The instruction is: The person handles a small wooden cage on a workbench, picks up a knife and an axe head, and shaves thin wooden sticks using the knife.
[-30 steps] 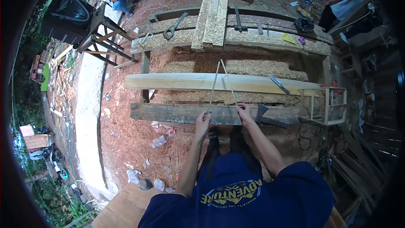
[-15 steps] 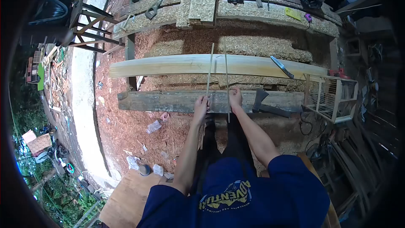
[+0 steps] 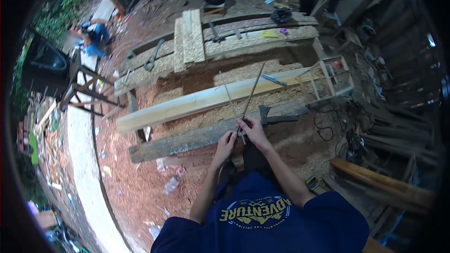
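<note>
Two thin wooden sticks cross near my hands at the middle of the view. The darker stick slants up and right from my right hand, whose fingers are closed on it. My left hand is pinched close beside, at the lower part of the paler stick. Both hands are above the edge of a dark weathered beam. Past them lies a pale plank with a blue-handled knife on it. A hatchet rests on the dark beam, right of my hands.
A wooden cage stands at the right end of the beams. Boards, a wrench-like tool and a yellow item lie on the far bench. One person sits at upper left; others are at the top. Shavings cover the ground.
The view has turned, so the beams now slant. My hands have come together, and the sticks, parallel half a second ago, now cross near them.
</note>
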A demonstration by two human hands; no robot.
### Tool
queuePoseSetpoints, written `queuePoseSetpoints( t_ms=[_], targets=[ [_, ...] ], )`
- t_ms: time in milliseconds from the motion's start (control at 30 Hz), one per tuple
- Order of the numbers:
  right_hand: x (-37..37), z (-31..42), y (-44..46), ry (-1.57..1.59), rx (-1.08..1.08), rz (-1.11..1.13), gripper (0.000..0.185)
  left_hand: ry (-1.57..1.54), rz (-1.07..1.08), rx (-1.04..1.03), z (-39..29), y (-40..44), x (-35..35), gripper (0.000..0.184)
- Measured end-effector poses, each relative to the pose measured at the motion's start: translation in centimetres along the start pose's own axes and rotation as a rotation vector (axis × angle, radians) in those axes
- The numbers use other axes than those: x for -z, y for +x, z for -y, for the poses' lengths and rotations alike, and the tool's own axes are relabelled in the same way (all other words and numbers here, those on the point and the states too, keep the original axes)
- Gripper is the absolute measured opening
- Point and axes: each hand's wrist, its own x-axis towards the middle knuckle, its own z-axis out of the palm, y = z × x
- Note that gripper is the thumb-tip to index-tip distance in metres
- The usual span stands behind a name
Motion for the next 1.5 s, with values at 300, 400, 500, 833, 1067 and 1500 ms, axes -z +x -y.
queuePoseSetpoints(
  t_ms=[300,400,500,833,1067,1500],
  targets=[
    [3.9,5.5,-2.3,-0.147,0.104,-0.258,0.017,0.083,0.013,-0.147,-3.7,1.3,-5.6,0.031],
    [6.5,5.6,-2.1,-0.191,0.083,-0.326,0.018,0.114,0.040,-0.123,-3.6,2.9,-7.4,0.031],
    [10.9,4.5,-0.9,-0.269,0.060,-0.337,0.023,0.136,0.087,-0.111,-4.1,5.1,-10.4,0.031],
    [28.4,1.6,5.4,-0.247,0.091,-0.290,0.021,0.182,0.071,-0.025,-3.7,14.7,-23.7,0.030],
    [35.9,-2.7,13.6,-0.338,-0.078,-0.209,0.021,0.148,-0.279,0.047,0.3,20.2,-25.8,0.028],
    [36.4,-17.1,29.7,-1.189,0.143,-0.183,0.043,-0.055,-0.519,0.357,11.8,29.2,-24.1,0.027]
  ],
)
